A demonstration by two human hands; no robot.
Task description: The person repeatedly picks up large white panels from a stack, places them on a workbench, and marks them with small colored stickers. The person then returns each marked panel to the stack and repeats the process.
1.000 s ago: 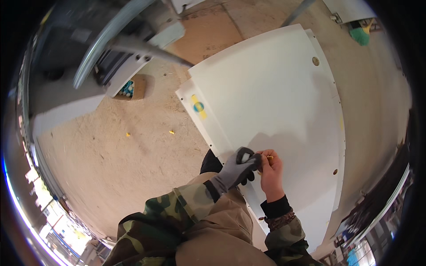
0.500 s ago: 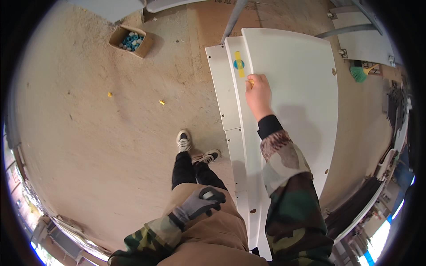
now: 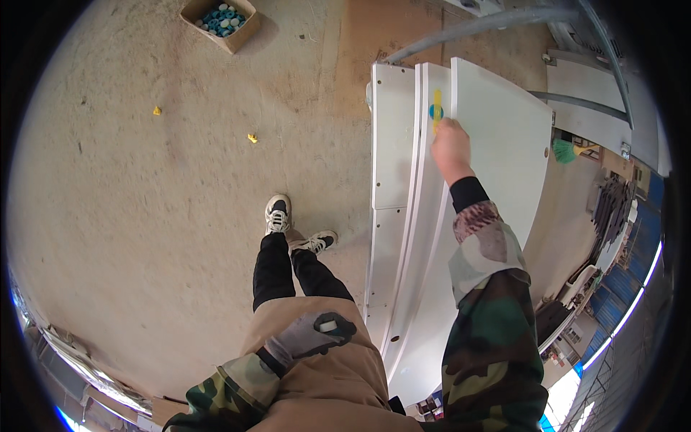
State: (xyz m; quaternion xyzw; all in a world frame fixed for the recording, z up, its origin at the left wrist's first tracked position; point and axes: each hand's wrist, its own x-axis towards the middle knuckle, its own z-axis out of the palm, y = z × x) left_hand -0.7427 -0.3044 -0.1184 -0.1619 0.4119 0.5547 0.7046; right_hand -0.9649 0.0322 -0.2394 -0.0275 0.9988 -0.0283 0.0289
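Observation:
My right hand (image 3: 452,147) is bare, its fingers pinched at the lower end of a strip of yellow tape (image 3: 437,99). The strip runs across a blue disc (image 3: 432,113) near the far end of a white panel (image 3: 426,162). Its fingertips are partly hidden by the hand itself. In front of my brown apron, my left hand (image 3: 308,336), in a grey and black glove, curls round a small white block-like piece (image 3: 328,327). Beside the taped panel, a wide white panel (image 3: 497,137) with a curved edge lies to the right.
A cardboard box (image 3: 245,32) of blue and white round pieces stands on the floor at far left. Two crumpled yellow scraps (image 3: 252,137) lie nearer. Metal tubes (image 3: 482,29) arch beyond the panels. A green broom (image 3: 564,151) is at right.
My right hand has moved up to the taped disc's lower edge, covering part of the tape. My left hand stays at the apron. The whole view has shifted.

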